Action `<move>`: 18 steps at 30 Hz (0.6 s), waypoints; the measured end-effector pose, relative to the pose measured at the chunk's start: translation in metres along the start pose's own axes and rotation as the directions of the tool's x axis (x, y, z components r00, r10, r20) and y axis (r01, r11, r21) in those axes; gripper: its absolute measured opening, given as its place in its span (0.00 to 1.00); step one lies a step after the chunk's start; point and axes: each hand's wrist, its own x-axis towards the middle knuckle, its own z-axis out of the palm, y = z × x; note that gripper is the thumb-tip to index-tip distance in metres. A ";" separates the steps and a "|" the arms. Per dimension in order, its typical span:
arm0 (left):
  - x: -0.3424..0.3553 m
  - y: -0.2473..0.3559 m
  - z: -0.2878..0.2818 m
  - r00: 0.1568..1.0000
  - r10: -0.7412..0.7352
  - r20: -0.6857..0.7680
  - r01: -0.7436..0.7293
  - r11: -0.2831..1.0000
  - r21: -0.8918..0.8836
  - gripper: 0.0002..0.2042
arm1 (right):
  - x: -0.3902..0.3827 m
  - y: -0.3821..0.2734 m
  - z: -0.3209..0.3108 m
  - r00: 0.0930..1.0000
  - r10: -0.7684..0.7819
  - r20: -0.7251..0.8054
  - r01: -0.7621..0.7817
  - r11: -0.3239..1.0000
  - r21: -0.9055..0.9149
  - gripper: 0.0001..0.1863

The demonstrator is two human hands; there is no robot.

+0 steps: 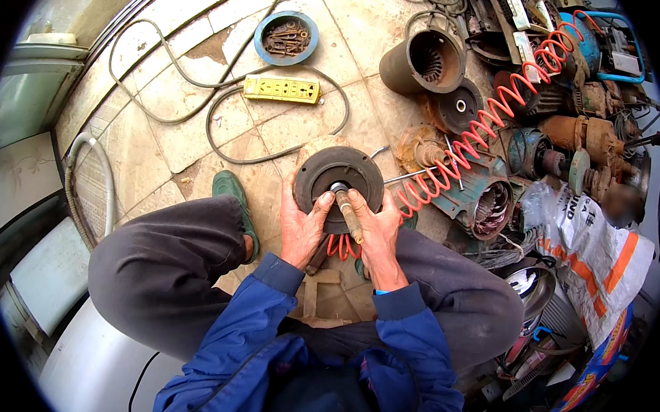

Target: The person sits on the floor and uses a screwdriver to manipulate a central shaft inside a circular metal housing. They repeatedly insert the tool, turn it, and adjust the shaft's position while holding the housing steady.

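- Now, the left hand (pixel 301 225) and right hand (pixel 377 231) clamp the disc (pixel 356 171) from opposite sides of its rim; both thumbs lie against the rod (pixel 349 218);
- To do this well, I would keep the 2 hands level and the pressure even; the thumbs should steady the rod without forcing it sideways;
- The disc is between the legs (pixel 167 253), over the tiled floor (pixel 343 95);
- It looks round, dark and dull; the rod is brownish and worn, with a shiny collar (pixel 338 186) near the disc's centre.
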 end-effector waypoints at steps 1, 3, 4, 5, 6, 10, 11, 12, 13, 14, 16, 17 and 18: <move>0.002 -0.004 -0.002 1.000 0.013 0.004 -0.013 1.000 0.009 0.35 | 0.001 0.002 0.001 1.000 -0.009 -0.003 0.009 1.000 0.015 0.33; 0.004 -0.009 -0.004 0.999 0.046 0.016 -0.046 0.999 0.018 0.35 | 0.001 -0.001 0.003 0.999 -0.038 -0.008 0.038 0.998 0.042 0.33; 0.002 -0.011 -0.005 0.999 0.034 0.014 -0.034 0.999 0.039 0.35 | 0.000 0.000 0.001 1.000 -0.021 -0.008 0.021 0.999 0.030 0.33; 0.003 -0.008 -0.005 0.999 0.032 0.015 -0.033 0.998 0.057 0.35 | 0.002 0.001 0.001 1.000 -0.014 -0.005 0.014 1.000 0.021 0.33; 0.004 -0.004 -0.004 0.999 0.031 0.017 -0.032 0.997 0.076 0.35 | 0.003 0.001 0.002 1.000 -0.007 -0.001 0.007 1.000 0.013 0.33; 0.000 0.001 0.001 1.000 -0.023 -0.010 0.023 0.999 -0.025 0.35 | -0.001 -0.002 0.000 1.000 0.018 0.014 -0.018 0.999 0.044 0.31; 0.000 0.007 0.004 0.999 -0.040 -0.024 0.040 0.999 -0.016 0.36 | 0.000 -0.006 0.001 0.999 0.031 0.007 -0.031 0.999 0.031 0.31; 0.001 0.009 0.005 0.998 -0.057 -0.037 0.057 0.998 -0.008 0.36 | 0.000 -0.008 0.002 0.999 0.045 -0.001 -0.045 0.999 0.017 0.31; 0.001 0.006 0.003 1.000 -0.007 -0.017 0.008 0.999 0.039 0.36 | -0.002 -0.006 0.003 0.999 0.038 0.007 -0.038 0.996 0.075 0.31; 0.002 0.002 0.001 1.000 -0.006 -0.016 0.007 1.000 0.029 0.36 | -0.002 -0.002 0.004 1.000 0.019 -0.008 -0.019 0.996 0.082 0.32; 0.004 -0.006 -0.001 1.000 -0.004 -0.014 0.004 1.000 0.009 0.36 | 0.000 0.005 0.006 0.999 -0.019 -0.037 0.022 0.995 0.093 0.33; 0.005 0.002 0.004 0.999 -0.028 -0.020 0.027 0.997 -0.072 0.35 | 0.003 0.005 0.007 0.999 -0.031 -0.012 0.032 0.994 0.103 0.34; 0.005 0.000 0.003 1.000 -0.020 -0.011 0.020 0.999 -0.041 0.35 | 0.002 0.003 0.005 1.000 -0.008 -0.014 0.010 0.996 0.092 0.34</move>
